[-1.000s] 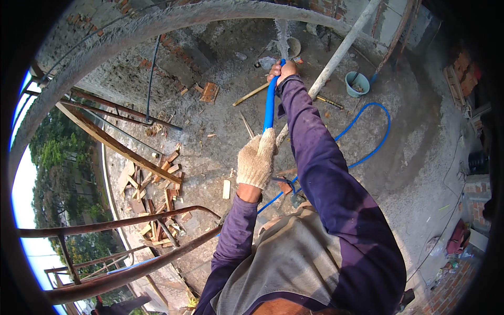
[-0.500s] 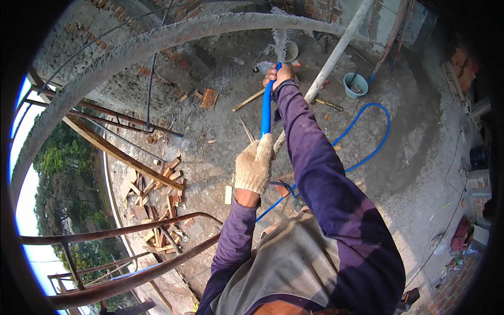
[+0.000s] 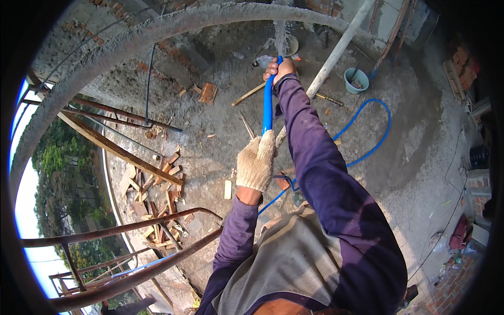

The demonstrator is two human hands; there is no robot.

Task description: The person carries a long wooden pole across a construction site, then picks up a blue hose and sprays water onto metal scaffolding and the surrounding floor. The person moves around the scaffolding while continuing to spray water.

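Observation:
A blue hose [image 3: 268, 102] runs up between my two hands, and water [image 3: 281, 37] sprays from its far end toward the wall. My bare right hand [image 3: 281, 68] is closed round the hose close to its mouth. Lower down, my left hand [image 3: 256, 161] in a cream knitted glove is wrapped round the same hose. Past my right forearm the rest of the hose lies in a loop on the concrete floor. The spray partly covers a round pan-like thing on the floor beyond my right hand.
A grey, cement-crusted curved bar [image 3: 173, 25] arches across the top. A pale pole [image 3: 341, 50] slants down beside my right arm. Rusty railings [image 3: 126, 229] and wood offcuts [image 3: 157, 202] are at left. A light-blue bucket [image 3: 356, 81] stands at right.
My hands and the hose have shifted very slightly up in the picture. Both hands keep their hold, and the water still sprays.

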